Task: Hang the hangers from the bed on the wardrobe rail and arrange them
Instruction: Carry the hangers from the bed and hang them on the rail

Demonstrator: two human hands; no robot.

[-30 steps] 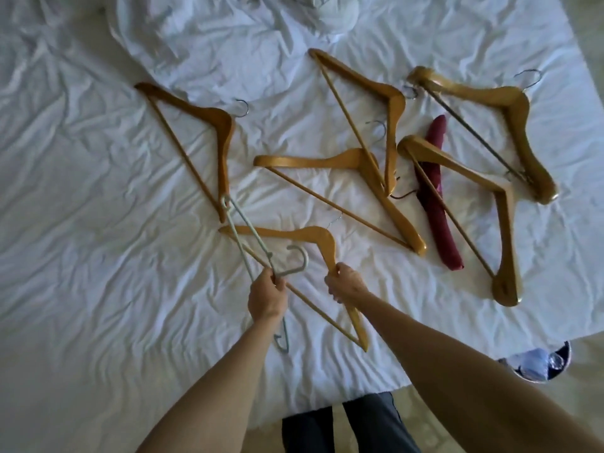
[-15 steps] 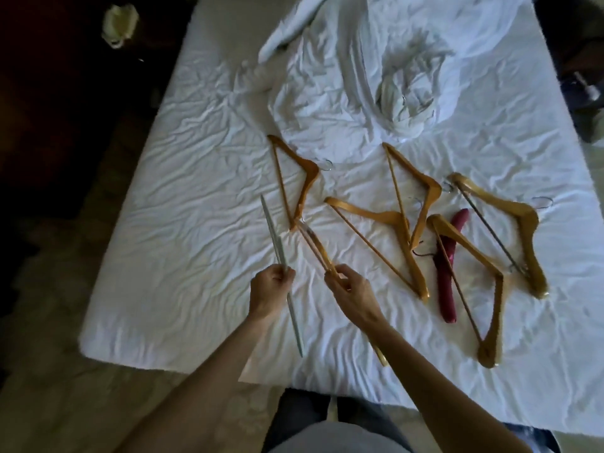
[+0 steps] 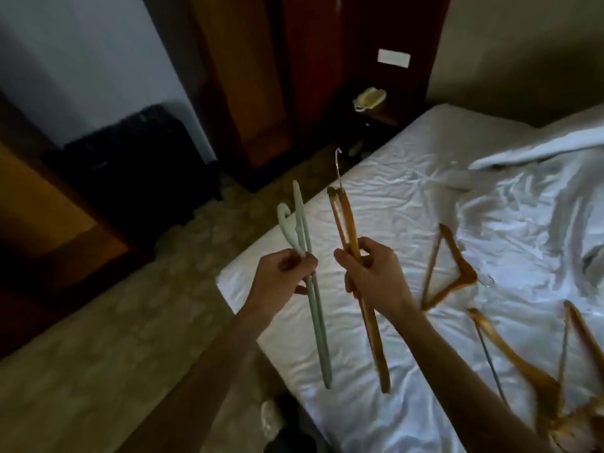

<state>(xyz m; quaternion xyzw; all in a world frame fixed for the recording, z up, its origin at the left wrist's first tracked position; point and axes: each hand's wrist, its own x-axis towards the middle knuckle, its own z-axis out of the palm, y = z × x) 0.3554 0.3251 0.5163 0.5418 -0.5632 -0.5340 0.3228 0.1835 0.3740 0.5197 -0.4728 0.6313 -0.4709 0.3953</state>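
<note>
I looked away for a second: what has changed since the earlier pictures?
Both hangers are lifted off the bed: the left hand still grips the pale plastic hanger, the right hand the wooden hanger, now held upright. The view has swung left. Other wooden hangers stay on the sheet.

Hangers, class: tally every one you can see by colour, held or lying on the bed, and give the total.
Pale green: 1, the pale green hanger in the left hand.
Wooden brown: 4, the wooden hanger in the right hand and three wooden hangers on the bed.
Total: 5.
</note>
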